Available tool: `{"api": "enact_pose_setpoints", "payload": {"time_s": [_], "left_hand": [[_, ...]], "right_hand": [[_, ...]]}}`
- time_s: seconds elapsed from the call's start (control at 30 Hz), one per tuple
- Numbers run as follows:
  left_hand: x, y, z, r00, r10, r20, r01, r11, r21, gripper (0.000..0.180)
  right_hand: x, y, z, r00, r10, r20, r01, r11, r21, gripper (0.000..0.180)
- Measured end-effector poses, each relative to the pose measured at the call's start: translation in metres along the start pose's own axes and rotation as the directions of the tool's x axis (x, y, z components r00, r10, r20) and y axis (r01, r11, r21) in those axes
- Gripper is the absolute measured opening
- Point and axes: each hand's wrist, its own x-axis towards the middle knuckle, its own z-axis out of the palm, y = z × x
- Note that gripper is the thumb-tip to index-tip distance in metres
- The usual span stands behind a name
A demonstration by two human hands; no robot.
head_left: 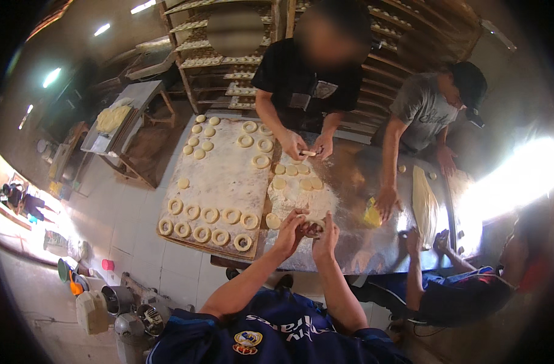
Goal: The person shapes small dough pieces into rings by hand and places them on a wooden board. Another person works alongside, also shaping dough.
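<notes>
Over the near edge of the floured table, both my hands are closed around a ring of dough [314, 222]. My left hand [291, 234] grips its left side and my right hand [326, 238] its right side; my fingers partly cover it. Just left of my left hand lies a flattened dough round [273, 221]. Several more dough rounds [291, 170] sit in a patch of loose flour [307, 197] beyond my hands. To the left, a floured wooden board [219, 176] bears rows of dough rings [210, 215] along its near edge, with dough balls [199, 154] at its far left.
Across the table, a co-worker's hands [310, 147] hold a small piece of dough. Farther right, another person's hand [386, 203] touches a yellow item [371, 213]. A long dough strip [423, 200] lies near a third person's hands [427, 239]. Tray racks [228, 60] stand behind.
</notes>
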Motion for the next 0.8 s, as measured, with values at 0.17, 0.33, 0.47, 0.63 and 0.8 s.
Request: {"api": "enact_pose_setpoints", "payload": {"time_s": [0.17,0.33,0.47,0.63,0.8], "left_hand": [[0.001,0.013,0.019,0.941,0.328,0.076,-0.129,0.143,0.981,0.041],[-0.012,0.014,-0.004,0.942,0.143,-0.304,0.131,0.678,0.724,0.045],[-0.015,0.028,-0.008,0.918,0.389,-0.074,-0.049,0.297,0.953,0.046],[-0.028,0.046,-0.026,0.921,0.317,-0.227,0.032,0.518,0.855,0.042],[-0.035,0.095,-0.059,0.972,0.204,-0.119,0.001,0.504,0.864,0.031]], "right_hand": [[0.007,0.064,-0.044,0.972,0.194,0.136,-0.18,0.978,-0.109,0.056],[0.007,0.052,-0.021,0.995,0.085,-0.053,-0.087,0.996,-0.031,0.056],[-0.004,0.082,-0.016,0.992,0.128,0.009,-0.124,0.974,-0.192,0.055],[0.0,0.085,0.018,0.995,0.082,-0.054,-0.092,0.97,-0.226,0.058],[0.0,0.139,0.039,0.998,0.061,0.01,-0.057,0.969,-0.241,0.057]]}}
